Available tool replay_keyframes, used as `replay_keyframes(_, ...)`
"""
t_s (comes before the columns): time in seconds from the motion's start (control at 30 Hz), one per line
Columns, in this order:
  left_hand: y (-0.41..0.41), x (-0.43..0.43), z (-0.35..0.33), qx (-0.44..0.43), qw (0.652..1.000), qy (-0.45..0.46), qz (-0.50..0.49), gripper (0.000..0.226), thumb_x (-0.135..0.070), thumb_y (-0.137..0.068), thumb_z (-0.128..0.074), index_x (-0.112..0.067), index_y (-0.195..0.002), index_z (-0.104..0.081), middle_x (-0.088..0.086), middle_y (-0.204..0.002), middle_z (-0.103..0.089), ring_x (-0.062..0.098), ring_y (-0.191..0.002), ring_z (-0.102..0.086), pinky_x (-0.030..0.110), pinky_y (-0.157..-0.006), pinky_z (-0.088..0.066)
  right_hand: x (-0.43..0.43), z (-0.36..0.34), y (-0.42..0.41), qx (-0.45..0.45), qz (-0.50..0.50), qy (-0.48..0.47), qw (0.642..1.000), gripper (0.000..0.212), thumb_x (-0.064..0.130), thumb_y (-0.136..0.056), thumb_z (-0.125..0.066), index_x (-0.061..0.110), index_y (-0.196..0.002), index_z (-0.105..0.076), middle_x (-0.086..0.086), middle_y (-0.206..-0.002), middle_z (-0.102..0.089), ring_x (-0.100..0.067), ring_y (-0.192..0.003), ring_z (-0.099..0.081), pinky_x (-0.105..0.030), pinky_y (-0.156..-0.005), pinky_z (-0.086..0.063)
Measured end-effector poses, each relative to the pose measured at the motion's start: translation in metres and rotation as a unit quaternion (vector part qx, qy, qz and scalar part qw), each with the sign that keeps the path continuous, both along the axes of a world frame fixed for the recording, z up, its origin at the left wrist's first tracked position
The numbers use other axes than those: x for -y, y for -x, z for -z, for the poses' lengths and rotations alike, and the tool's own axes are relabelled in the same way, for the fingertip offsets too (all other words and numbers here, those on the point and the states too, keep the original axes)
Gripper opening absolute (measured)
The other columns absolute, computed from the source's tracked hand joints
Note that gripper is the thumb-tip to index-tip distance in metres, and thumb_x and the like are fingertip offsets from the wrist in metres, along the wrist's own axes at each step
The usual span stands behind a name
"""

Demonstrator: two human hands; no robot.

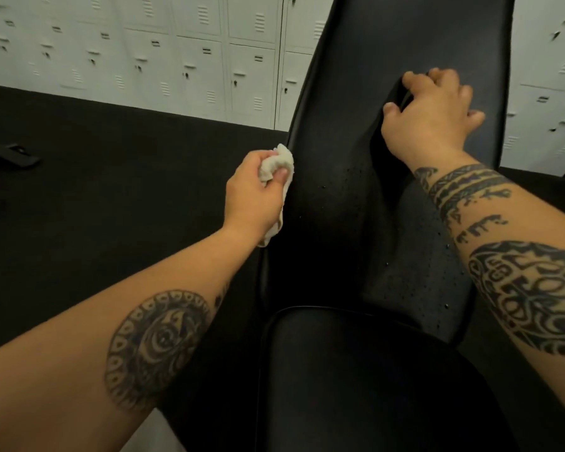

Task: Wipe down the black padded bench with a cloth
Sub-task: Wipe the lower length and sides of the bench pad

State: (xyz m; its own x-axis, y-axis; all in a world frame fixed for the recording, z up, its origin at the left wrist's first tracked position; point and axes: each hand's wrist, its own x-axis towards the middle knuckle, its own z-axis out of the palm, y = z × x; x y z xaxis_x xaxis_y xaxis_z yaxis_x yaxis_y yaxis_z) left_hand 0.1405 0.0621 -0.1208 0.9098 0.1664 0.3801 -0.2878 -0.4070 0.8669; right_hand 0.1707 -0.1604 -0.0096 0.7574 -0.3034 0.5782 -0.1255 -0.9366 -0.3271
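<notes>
Head view, looking down along two bare, tattooed forearms that are stretched out over a black padded bench [405, 34]. The bench is seen running from the bottom centre of the picture up to the top right, its long back pad tilted upward and away, with a second rounded black pad [356, 370] lying nearest the camera.

The left hand [256, 187] is held at the left edge of the back pad. Its fingers [282, 173] are curled tight round a crumpled white cloth [276, 163], with the thumb pressed against the bunched part. The cloth is held against the side edge of the pad, and a loose tail of it is seen hanging down below the hand along that edge.

The right hand [434, 115] is placed higher up, on the face of the back pad. Its fingers are bent and, with the thumb, are closed round a raised black edge of the upholstery; exactly what part of the bench this edge belongs to cannot be told.

Small water droplets [418, 275] are scattered over the dark surface between and below the two hands, most thickly under the right forearm.

A dark floor [79, 177] is spread out to the left of the bench, and a small black object [10, 154] is lying on it near the left border. Rows of white lockers [209, 60] with vents and small latches are lined up along the back.
</notes>
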Motion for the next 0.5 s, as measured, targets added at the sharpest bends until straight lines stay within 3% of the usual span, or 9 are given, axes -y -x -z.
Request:
replay_keyframes(0.1,0.017,-0.007,0.018,-0.050,0.999,-0.001,0.004,0.011,-0.037,-0.101,-0.059,-0.034,-0.111,-0.061,-0.019,-0.093,-0.061,-0.007,-0.084,-0.056,-0.001,-0.066,-0.037,-0.001,-0.001,0.000,0.001,0.004,-0.001,1.000,0.050,0.046,-0.089,-0.057,0.036,-0.138,-0.051,0.001,-0.149,-0.037,-0.026,-0.139,-0.029,-0.051,-0.106,-0.023)
replay_keyframes(0.17,0.034,-0.019,0.045,-0.078,0.997,-0.030,0.001,0.015,-0.038,-0.101,-0.059,-0.030,-0.112,-0.065,-0.018,-0.089,-0.061,-0.002,-0.082,-0.057,0.003,-0.065,-0.036,-0.002,-0.003,0.000,-0.004,0.007,-0.008,1.000,0.050,0.046,-0.088,-0.058,0.037,-0.137,-0.052,0.002,-0.148,-0.038,-0.025,-0.139,-0.030,-0.050,-0.106,-0.023)
replay_keyframes(0.27,0.060,-0.035,0.083,-0.122,0.992,-0.018,0.003,0.012,-0.036,-0.099,-0.061,-0.030,-0.107,-0.068,-0.018,-0.086,-0.065,0.010,-0.092,-0.065,0.012,-0.068,-0.040,-0.004,-0.005,0.001,0.001,0.011,-0.025,1.000,0.049,0.044,-0.087,-0.060,0.037,-0.136,-0.054,0.002,-0.146,-0.039,-0.026,-0.138,-0.030,-0.049,-0.105,-0.023)
replay_keyframes(0.33,0.079,-0.039,0.100,-0.148,0.989,0.010,0.017,0.009,-0.037,-0.099,-0.062,-0.041,-0.106,-0.066,-0.016,-0.090,-0.069,0.007,-0.095,-0.068,0.010,-0.073,-0.046,-0.006,-0.005,0.001,-0.004,0.013,-0.023,1.000,0.049,0.044,-0.088,-0.060,0.036,-0.136,-0.054,0.002,-0.146,-0.039,-0.027,-0.137,-0.030,-0.050,-0.105,-0.023)
replay_keyframes(0.4,0.091,-0.037,0.104,-0.155,0.987,0.037,0.031,0.014,-0.037,-0.099,-0.062,-0.050,-0.102,-0.063,-0.015,-0.098,-0.072,0.002,-0.097,-0.068,0.022,-0.083,-0.054,-0.005,-0.008,0.002,-0.018,0.014,-0.010,1.000,0.050,0.045,-0.090,-0.058,0.035,-0.138,-0.052,0.001,-0.148,-0.038,-0.027,-0.138,-0.030,-0.051,-0.106,-0.022)
replay_keyframes(0.5,0.071,-0.027,0.079,-0.120,0.990,0.064,0.025,0.019,-0.031,-0.100,-0.061,-0.047,-0.110,-0.064,-0.014,-0.105,-0.070,0.003,-0.100,-0.066,0.023,-0.085,-0.054,-0.002,-0.008,0.004,-0.030,0.012,0.006,0.999,0.053,0.049,-0.090,-0.057,0.036,-0.141,-0.049,0.001,-0.149,-0.038,-0.028,-0.138,-0.030,-0.052,-0.107,-0.022)
